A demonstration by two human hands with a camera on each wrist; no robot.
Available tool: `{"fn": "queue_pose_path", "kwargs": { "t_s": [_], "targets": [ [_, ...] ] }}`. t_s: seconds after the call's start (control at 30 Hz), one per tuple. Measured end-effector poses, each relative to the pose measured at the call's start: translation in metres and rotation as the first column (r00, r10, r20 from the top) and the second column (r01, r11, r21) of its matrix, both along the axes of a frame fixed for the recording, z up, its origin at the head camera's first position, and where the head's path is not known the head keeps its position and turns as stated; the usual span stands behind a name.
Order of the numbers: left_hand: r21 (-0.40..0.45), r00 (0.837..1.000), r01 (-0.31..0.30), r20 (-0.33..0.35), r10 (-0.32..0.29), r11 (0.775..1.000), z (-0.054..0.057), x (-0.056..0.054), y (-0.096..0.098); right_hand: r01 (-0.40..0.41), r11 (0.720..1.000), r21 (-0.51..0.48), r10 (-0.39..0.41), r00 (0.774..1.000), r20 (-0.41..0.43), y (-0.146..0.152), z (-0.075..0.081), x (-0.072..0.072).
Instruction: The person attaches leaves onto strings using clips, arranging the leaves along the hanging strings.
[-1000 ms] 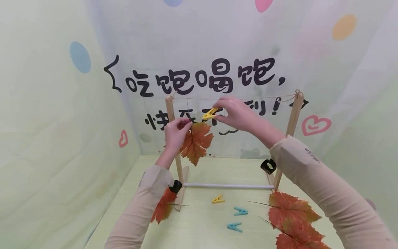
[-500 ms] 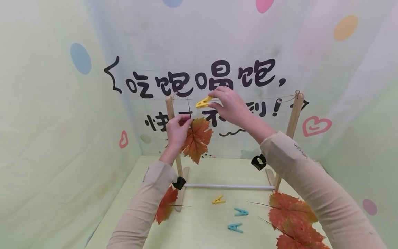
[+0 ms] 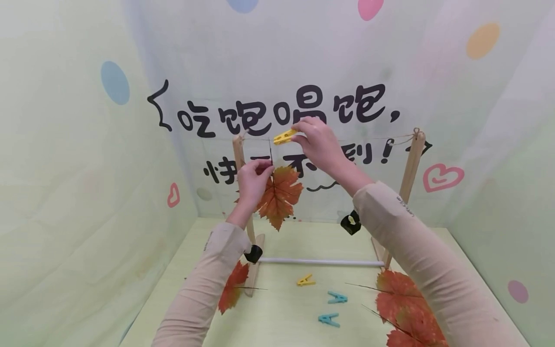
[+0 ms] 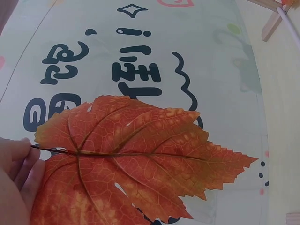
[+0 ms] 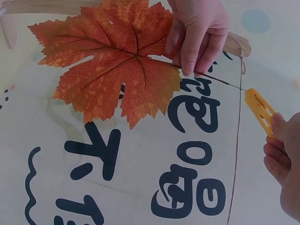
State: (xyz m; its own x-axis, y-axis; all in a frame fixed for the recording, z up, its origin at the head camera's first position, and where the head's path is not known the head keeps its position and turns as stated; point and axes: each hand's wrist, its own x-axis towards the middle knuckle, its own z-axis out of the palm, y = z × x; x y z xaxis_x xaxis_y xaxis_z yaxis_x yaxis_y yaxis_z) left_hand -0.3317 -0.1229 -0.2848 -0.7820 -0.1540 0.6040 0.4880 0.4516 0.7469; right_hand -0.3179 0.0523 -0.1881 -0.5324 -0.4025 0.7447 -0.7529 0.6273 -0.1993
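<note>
My left hand (image 3: pixel 255 180) pinches the dark stem of an orange-red maple leaf (image 3: pixel 279 195), which hangs below the fingers. In the right wrist view the thin stem tip (image 5: pixel 234 86) reaches up to the string (image 5: pixel 237 154). My right hand (image 3: pixel 318 144) holds a yellow clothespin (image 3: pixel 284 137) between thumb and fingers, its nose pointing left, close to the string and stem tip. In the left wrist view the leaf (image 4: pixel 140 154) fills much of the picture, with the left fingers (image 4: pixel 21 168) at its stem.
The string runs between two wooden posts (image 3: pixel 412 164), joined low by a white rod (image 3: pixel 321 261). On the table lie another yellow clothespin (image 3: pixel 306 280), two blue clothespins (image 3: pixel 337 297), a leaf at left (image 3: pixel 234 287) and overlapping leaves at right (image 3: pixel 401 294). A printed cloth hangs behind.
My right hand has raised the yellow clothespin and shifted it left to string height. My left hand has moved the leaf slightly up and to the right, its stem now at the string.
</note>
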Motion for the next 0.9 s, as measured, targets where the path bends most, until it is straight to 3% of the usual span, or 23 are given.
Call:
{"fn": "queue_pose_path", "kwargs": {
  "t_s": [0.47,0.9],
  "targets": [
    [0.0,0.999,-0.052,-0.004,0.052,0.999,-0.002,-0.001,0.003,0.024,0.998,-0.055,-0.026,0.999,-0.046,-0.008,-0.004,-0.008],
    [0.006,0.998,-0.056,0.013,0.056,0.998,-0.001,-0.003,0.004,0.052,0.999,-0.003,-0.052,0.998,0.026,-0.013,-0.003,-0.015]
  ]
}}
